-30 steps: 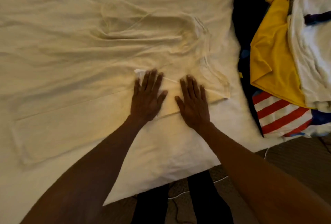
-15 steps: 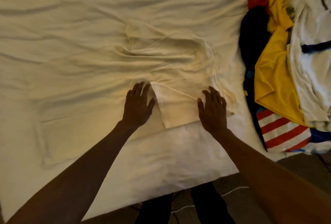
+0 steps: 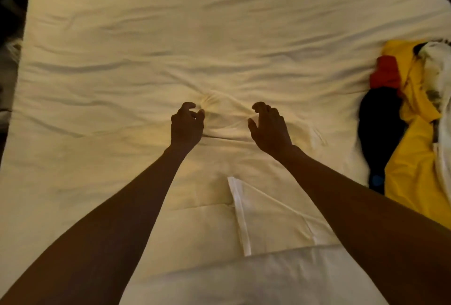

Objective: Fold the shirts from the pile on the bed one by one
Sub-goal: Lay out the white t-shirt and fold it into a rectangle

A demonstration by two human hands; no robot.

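A white shirt [image 3: 227,125] lies spread flat on the cream bed sheet [image 3: 146,36], nearly the same colour as the sheet. Its near sleeve [image 3: 266,214] is folded in over the body, below my wrists. My left hand [image 3: 186,126] and my right hand [image 3: 269,129] are stretched out to the far part of the shirt, a hand's width apart. Both have curled fingers. The cloth puckers into a bunch between them, with creases running to each hand's fingertips, so each hand seems to pinch the cloth.
The pile of shirts [image 3: 412,170] sits at the right edge of the bed: yellow, black, red and white pieces. The bed's near edge runs along the bottom, and dark floor shows at the far left [image 3: 9,36].
Both hands left the folded near sleeve, where they lay flat, and moved forward to the shirt's far part, now with curled fingers. The view tilted up the bed.
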